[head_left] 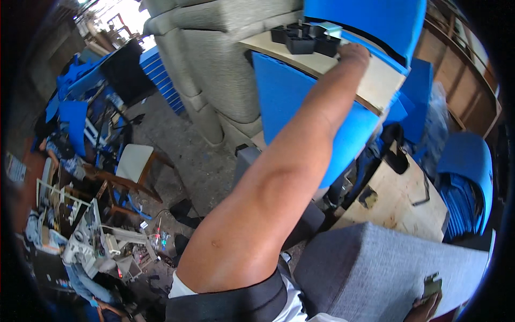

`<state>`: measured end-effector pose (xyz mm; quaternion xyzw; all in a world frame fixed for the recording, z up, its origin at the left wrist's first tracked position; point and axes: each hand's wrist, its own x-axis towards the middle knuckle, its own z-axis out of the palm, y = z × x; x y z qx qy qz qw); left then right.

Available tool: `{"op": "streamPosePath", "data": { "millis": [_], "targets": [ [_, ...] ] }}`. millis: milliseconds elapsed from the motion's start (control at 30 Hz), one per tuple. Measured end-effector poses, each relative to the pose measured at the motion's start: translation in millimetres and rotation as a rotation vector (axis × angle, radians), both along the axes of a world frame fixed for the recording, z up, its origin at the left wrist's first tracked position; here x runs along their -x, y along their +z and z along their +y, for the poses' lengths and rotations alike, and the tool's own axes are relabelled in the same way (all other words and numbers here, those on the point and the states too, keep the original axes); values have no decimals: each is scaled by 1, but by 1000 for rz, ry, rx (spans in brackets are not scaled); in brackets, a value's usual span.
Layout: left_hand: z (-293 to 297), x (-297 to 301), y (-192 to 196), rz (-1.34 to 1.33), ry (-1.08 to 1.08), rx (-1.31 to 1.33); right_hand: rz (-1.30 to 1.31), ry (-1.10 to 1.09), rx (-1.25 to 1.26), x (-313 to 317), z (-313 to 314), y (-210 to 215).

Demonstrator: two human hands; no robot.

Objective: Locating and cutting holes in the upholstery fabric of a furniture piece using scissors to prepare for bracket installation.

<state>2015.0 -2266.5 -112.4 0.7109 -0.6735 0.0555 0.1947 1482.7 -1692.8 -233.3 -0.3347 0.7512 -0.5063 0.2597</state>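
Note:
My left arm stretches up and to the right, over a pale wooden board (378,86) laid on blue upholstered seating. At its end my left hand (355,52) is curled beside several black square furniture legs (300,45) with bolts pointing up. What its fingers hold, if anything, is hidden. Just behind the legs lies a small pale green item (328,28). Low on the right, my right hand (425,308) grips a small olive-grey plate (432,285) with a notched top edge, against a grey fabric-covered block (397,268).
Beige upholstered pieces (214,64) are stacked behind the board. A stained wooden panel (402,198) and stacked blue chair shells (461,188) stand at right. At left are a wooden chair (134,163), scrap and clutter, and another person (91,279) low down.

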Motion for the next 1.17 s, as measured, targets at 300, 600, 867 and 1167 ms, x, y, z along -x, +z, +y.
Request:
{"op": "streamPosePath", "data": {
  "millis": [300, 600, 867, 1167],
  "targets": [
    [37, -15, 5, 93, -85, -93, 371, -29, 109, -51, -8, 14],
    [29, 3, 10, -185, -52, -104, 1054, 113, 231, -61, -9, 16],
    [18, 5, 5, -65, -87, -128, 261, 10, 229, -96, -15, 34],
    [23, 4, 17, -206, -96, -207, 137, -11, 211, -95, -13, 35]
  ]
}}
